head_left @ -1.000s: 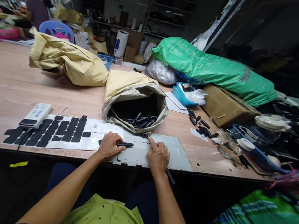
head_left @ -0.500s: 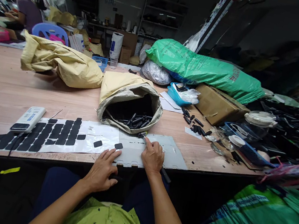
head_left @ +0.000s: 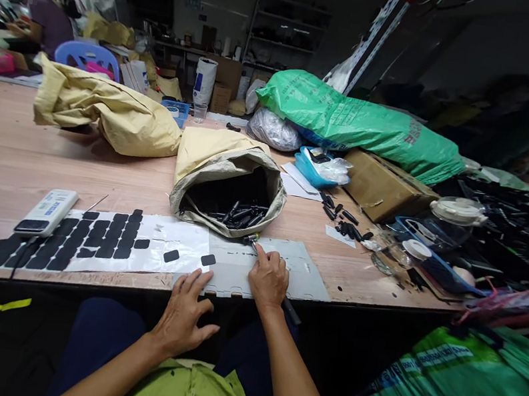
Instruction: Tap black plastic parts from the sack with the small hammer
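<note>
My left hand [head_left: 182, 315] is open, thumb spread away from the fingers. Its fingertips reach the front edge of a grey sheet [head_left: 289, 276], near a loose black rounded pad [head_left: 208, 260]. On the right side of that sheet, my right hand [head_left: 269, 280] is closed around a black-handled tool [head_left: 291, 311]. The handle's end sticks out past the table edge, while a metal tip points toward the bag; the tool's exact kind is unclear. Just beyond stands an open cream bag [head_left: 217, 146], its mouth facing me, with several black slender pieces [head_left: 241, 214] inside.
Left lie rows of black pads [head_left: 109, 233] on white backing and a white device [head_left: 47, 213] with a cable. A second cream bag [head_left: 116, 112] lies behind. Loose black parts [head_left: 349, 222], a cardboard box [head_left: 386, 184] and a green sack [head_left: 359, 119] sit right. A co-worker [head_left: 45, 19] sits far left.
My left hand has opened its thumb outward and drawn slightly back; a dark thing seen by it before no longer shows. My right hand stays in nearly the same place with the tool.
</note>
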Demonstrator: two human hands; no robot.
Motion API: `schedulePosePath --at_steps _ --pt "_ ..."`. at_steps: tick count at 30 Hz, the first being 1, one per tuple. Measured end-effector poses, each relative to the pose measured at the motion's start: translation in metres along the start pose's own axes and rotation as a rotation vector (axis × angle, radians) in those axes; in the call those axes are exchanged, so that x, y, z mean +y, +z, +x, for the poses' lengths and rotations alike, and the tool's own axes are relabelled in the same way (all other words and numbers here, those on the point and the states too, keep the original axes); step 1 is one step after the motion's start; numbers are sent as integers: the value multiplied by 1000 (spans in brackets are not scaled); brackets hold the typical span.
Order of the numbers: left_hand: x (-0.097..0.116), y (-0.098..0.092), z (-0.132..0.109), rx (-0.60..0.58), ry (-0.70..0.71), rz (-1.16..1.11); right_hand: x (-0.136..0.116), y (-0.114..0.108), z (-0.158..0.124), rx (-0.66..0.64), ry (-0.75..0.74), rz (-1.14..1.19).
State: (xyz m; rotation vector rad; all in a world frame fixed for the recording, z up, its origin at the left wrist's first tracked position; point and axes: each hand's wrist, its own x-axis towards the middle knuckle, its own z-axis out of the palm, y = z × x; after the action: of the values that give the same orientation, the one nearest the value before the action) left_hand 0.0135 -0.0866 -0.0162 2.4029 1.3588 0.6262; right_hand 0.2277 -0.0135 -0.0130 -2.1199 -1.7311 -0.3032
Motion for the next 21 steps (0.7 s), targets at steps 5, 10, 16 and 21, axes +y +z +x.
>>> schedulePosePath --at_steps 5,10,16,21 --pt "6 -26 77 205 -164 -137 0 0 0 5 -5 0" --pt "-1 -41 178 281 -394 -136 -1 -1 0 -1 0 -2" --pt "-5 -37 241 141 -579 -13 -1 -2 1 -18 6 -5" --pt "-12 -41 243 130 -590 -30 -2 -2 1 -25 7 -11"
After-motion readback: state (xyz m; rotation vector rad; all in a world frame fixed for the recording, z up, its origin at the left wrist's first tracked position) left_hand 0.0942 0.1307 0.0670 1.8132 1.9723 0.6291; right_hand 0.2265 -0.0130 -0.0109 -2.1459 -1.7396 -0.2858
